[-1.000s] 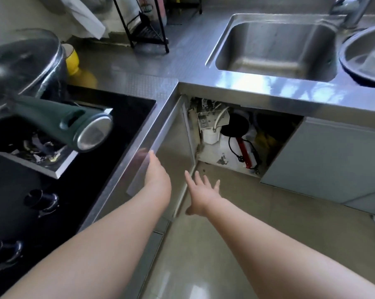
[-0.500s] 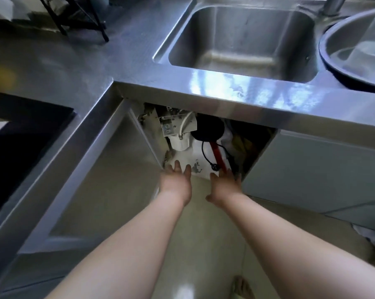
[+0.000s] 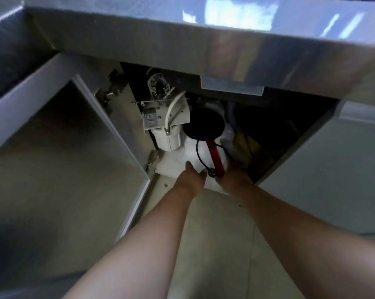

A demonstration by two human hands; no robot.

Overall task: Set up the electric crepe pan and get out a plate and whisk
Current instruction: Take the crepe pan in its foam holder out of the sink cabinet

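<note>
Where cabinet door (image 3: 59,147) swings wide, both hands (image 3: 190,178) inside.

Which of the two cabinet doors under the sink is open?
The left door, swung out toward the camera. The right door is shut, flush with the cabinet front.

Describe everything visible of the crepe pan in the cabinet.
The crepe pan has a round black plate and a red handle pointing toward the person. A black cord loops down to a plug beside the handle. It lies tilted on something white inside the open under-sink cabinet. The right hand reaches the handle's end; the left hand is beside the cord.
</note>
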